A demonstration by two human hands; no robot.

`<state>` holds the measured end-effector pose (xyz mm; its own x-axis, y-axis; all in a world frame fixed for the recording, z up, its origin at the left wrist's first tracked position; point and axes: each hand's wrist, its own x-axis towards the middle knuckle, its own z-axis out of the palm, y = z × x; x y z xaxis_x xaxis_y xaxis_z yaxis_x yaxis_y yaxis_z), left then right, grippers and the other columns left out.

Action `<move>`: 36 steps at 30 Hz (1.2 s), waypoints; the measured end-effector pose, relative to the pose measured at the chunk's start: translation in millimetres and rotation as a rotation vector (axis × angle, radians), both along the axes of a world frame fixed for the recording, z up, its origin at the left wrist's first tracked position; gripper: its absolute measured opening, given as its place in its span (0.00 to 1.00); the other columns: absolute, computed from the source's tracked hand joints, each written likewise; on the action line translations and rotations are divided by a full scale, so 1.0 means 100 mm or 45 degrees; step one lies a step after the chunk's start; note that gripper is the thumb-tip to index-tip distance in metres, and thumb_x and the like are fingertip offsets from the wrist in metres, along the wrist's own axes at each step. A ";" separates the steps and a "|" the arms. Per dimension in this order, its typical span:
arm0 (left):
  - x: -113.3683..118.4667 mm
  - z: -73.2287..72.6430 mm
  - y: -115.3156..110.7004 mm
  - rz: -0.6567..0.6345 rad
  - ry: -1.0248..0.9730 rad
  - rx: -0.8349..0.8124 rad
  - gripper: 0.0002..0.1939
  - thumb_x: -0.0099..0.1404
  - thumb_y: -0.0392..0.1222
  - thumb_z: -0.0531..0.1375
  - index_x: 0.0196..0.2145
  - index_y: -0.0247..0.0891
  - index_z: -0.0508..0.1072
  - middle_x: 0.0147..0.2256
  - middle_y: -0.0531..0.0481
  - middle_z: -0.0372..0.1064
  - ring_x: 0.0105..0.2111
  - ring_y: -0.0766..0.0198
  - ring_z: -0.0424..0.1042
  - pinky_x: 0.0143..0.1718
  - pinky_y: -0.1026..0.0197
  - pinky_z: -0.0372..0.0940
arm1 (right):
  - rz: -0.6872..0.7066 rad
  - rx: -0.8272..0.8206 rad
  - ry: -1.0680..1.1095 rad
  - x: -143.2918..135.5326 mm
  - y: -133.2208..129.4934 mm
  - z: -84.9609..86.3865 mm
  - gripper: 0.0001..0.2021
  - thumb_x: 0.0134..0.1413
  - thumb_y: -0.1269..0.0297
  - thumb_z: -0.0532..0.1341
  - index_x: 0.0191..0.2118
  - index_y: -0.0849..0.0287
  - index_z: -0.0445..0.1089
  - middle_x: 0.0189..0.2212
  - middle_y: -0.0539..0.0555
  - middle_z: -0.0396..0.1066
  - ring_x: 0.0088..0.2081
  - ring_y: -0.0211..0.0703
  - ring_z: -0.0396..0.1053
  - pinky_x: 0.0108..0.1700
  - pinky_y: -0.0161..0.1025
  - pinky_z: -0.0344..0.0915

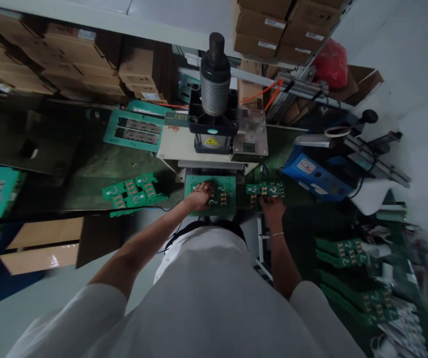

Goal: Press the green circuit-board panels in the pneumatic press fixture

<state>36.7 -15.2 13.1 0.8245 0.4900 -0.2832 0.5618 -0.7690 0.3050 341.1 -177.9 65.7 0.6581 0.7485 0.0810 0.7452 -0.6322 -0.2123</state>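
Note:
My left hand (199,196) lies over a green fixture plate (231,206) below the press, its fingers stretched across the left part of the circuit boards (223,199) set in it. To the right, my right hand (272,206) holds the near edge of another green circuit board panel (253,190), partly covering it. The press (216,94), with a ribbed dark cylinder and a yellow warning label, stands just behind the plate. Loose circuit boards (132,191) are piled on the bench to the left.
A blue machine (316,171) stands at the right. Several stacked circuit boards (348,253) lie at the lower right. Teal frames (111,130) rest left of the press. Cardboard boxes (139,67) line the back, and a black cable (68,219) runs along the bench's left front edge.

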 end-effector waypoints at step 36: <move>-1.13 -0.28 0.01 0.172 -0.379 -0.089 0.47 0.67 0.62 0.61 0.73 0.28 0.58 0.73 0.29 0.51 0.74 0.41 0.49 0.74 0.39 0.45 | 0.924 -0.375 0.043 -1.12 0.67 -0.35 0.39 0.65 0.32 0.55 0.67 0.60 0.66 0.68 0.68 0.62 0.68 0.63 0.58 0.66 0.55 0.55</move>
